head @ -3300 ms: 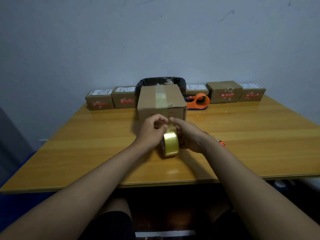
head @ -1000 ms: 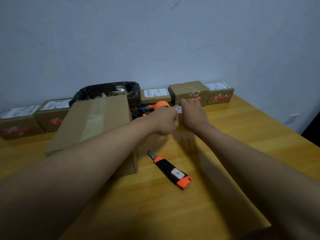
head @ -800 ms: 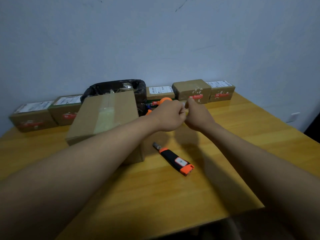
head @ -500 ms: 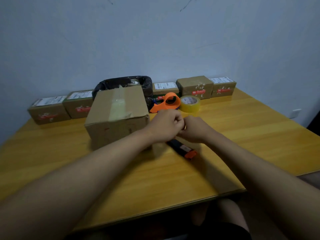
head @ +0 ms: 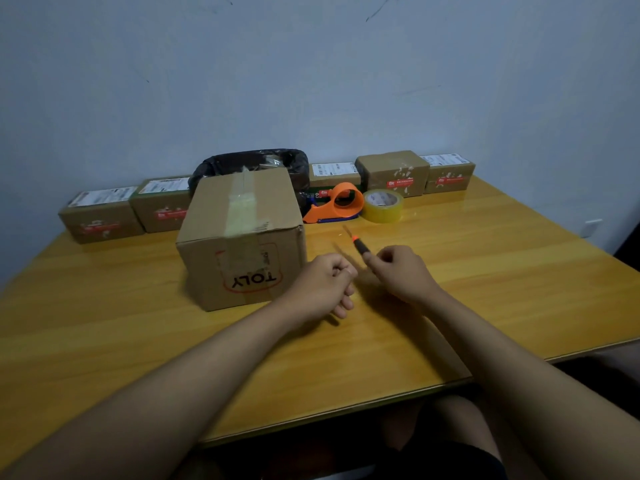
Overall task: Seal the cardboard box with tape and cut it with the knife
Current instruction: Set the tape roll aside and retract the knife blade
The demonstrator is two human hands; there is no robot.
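Note:
A brown cardboard box (head: pixel 242 233) marked "TOLY" stands on the wooden table (head: pixel 467 271), with clear tape running over its top and down its front. My right hand (head: pixel 398 271) grips the orange-and-black knife (head: pixel 358 245), its blade end raised and pointing away; the knife is blurred. My left hand (head: pixel 327 284) is curled beside the box's right front corner, and I see nothing in it. A yellowish tape roll (head: pixel 382 205) lies flat near the back.
An orange tape dispenser (head: pixel 337 204) sits left of the tape roll. Several small brown parcels (head: pixel 391 171) line the wall, with a black-bagged bin (head: pixel 249 164) behind the box. The table's front edge runs close to my lap.
The tape roll went from my hands to the back of the table. My right hand picked the knife up from the table, and both hands have drawn apart.

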